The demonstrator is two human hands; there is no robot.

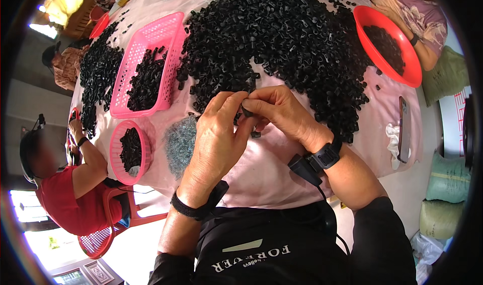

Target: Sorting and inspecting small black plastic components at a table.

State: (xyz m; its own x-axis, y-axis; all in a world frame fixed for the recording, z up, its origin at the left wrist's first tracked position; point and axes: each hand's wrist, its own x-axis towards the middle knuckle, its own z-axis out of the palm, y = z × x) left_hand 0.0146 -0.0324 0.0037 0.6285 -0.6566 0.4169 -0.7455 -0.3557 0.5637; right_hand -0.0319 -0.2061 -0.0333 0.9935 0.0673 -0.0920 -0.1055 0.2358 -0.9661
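My left hand [221, 131] and my right hand [282, 109] meet over the near edge of a large heap of small black plastic pieces [271, 33]. Between their fingertips is a small black plastic piece [246, 112], pinched from both sides and partly covered by the fingers. Its exact kind is too small to make out. Just left of my left hand lies a pile of small clear or silvery bits [180, 146] on the pink cloth. A round pink basket [145, 156] with black pieces stands further left.
A rectangular pink basket [173, 43] holds more black pieces, with another black heap [100, 68] beyond it. At right are a red basin [412, 68] and a phone-like slab [404, 129]. A person in red [75, 204] sits at left; another person [417, 18] is at far right.
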